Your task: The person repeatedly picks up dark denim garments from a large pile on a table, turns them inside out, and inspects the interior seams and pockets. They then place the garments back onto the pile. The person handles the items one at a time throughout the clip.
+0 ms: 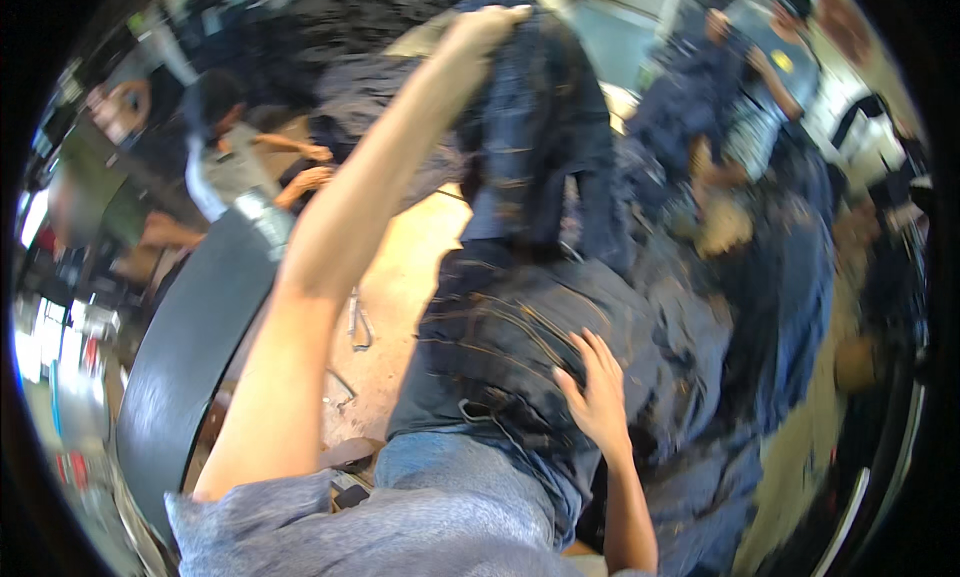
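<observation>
My left arm reaches far forward. At its end my left hand (494,22) is closed round the top of a dark blue pair of jeans (545,127), which hangs down from it. Across my lap lies more black denim (490,327) with orange stitching, its folds bunched. My right hand (597,392) rests on this cloth, fingers stretched out and thumb apart, gripping nothing. The lower end of the hanging jeans meets the denim on my lap, and where one stops and the other starts is hard to tell.
Heaped denim (690,327) fills the right side. Small metal tools (359,322) lie on a tan surface (415,257) left of my lap, beside a curved black panel (195,352). One person (235,152) works at the left; another (770,87) handles denim at the far right.
</observation>
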A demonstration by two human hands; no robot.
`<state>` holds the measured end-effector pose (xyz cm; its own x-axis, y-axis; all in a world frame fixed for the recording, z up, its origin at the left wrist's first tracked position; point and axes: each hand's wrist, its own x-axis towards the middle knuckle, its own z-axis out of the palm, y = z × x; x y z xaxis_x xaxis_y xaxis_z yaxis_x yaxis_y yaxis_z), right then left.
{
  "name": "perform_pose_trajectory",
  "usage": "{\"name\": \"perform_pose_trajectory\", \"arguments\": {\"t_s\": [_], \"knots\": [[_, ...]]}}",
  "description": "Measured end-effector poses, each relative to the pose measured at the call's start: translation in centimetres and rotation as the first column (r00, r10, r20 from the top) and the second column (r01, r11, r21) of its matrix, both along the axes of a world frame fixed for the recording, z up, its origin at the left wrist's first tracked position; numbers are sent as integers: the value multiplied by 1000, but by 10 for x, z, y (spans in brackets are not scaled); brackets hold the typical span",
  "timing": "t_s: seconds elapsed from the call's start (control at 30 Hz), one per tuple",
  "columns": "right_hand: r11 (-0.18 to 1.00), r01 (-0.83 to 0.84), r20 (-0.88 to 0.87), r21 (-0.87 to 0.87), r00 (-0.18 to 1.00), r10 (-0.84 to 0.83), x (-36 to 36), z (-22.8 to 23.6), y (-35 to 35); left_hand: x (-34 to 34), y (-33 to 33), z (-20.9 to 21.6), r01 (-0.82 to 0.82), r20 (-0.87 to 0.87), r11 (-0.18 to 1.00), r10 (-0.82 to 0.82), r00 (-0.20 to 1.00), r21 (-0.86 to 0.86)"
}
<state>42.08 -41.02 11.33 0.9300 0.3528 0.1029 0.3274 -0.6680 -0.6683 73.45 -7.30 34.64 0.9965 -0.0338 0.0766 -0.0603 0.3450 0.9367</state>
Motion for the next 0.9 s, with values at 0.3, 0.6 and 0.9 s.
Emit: {"name": "perform_pose_trajectory", "arguments": {"t_s": [0.3,0.6,0.9], "knots": [[996,85,-53,23,995,-84,5,-17,2,34,-96,127,-726,138,604,791,596,-328],[548,455,211,702,603,-770,37,56,-42,-143,-152,26,-689,53,455,853,519,-564],[930,39,368,365,912,-183,57,110,-41,-406,-153,-184,-156,-830,987,62,554,-31]]}}
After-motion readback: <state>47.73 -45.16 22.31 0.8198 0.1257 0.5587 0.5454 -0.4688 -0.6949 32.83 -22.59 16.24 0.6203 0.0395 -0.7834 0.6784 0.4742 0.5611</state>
